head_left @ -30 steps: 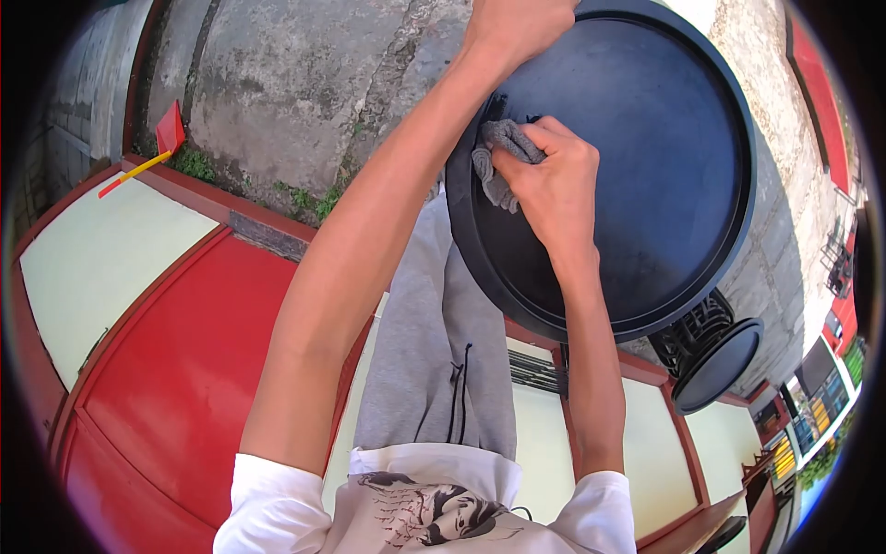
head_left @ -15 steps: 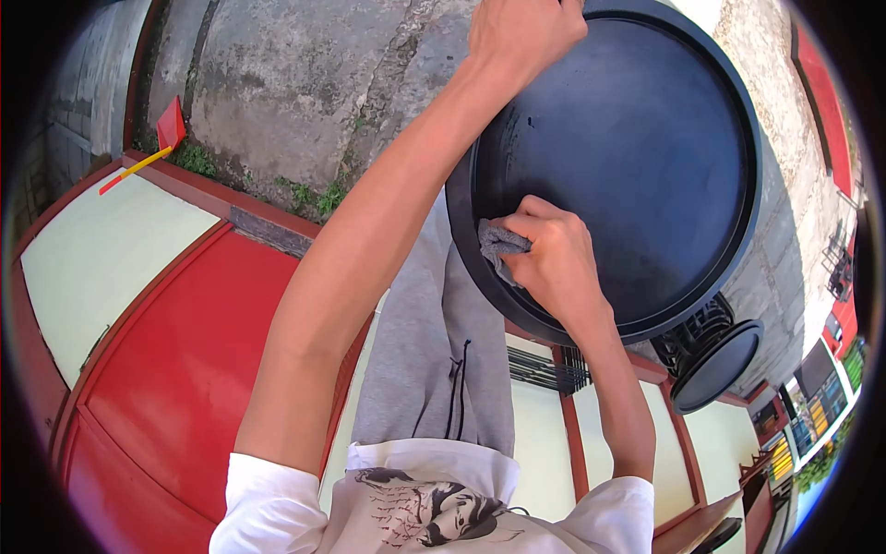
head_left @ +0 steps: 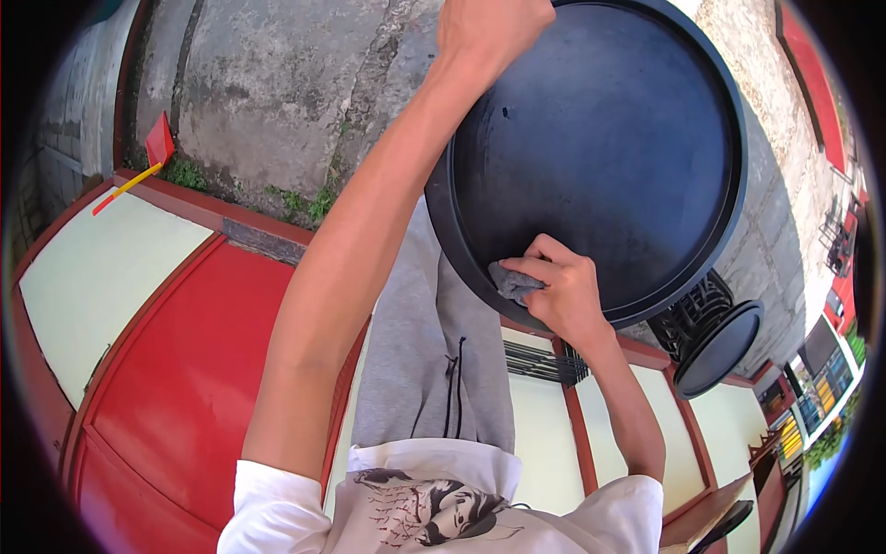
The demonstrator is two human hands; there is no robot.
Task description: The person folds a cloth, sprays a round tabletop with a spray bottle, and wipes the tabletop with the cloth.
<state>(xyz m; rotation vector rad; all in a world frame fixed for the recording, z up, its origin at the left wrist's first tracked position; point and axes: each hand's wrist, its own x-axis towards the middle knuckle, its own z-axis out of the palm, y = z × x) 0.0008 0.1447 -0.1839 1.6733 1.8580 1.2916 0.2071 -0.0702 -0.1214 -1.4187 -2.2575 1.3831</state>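
A large round black tabletop with a raised rim fills the upper middle of the head view. My left hand is closed at its upper left rim, with the fingertips partly cut off by the frame's top edge. In my right hand a crumpled grey cloth is pinched and pressed against the inner side of the rim, at the part nearest my body. A small dark mark shows on the black surface, left of its middle. Whatever supports the tabletop is hidden.
Right of my right forearm stands a smaller-looking round black table with dark legs. A red dustpan with a yellow handle rests by the wall at left. Concrete ground lies beyond, and a red door is at my left.
My right hand has slid the grey cloth along the rim, down and slightly rightward. The tabletop and my left hand sit a little further left in view; the camera has shifted slightly too.
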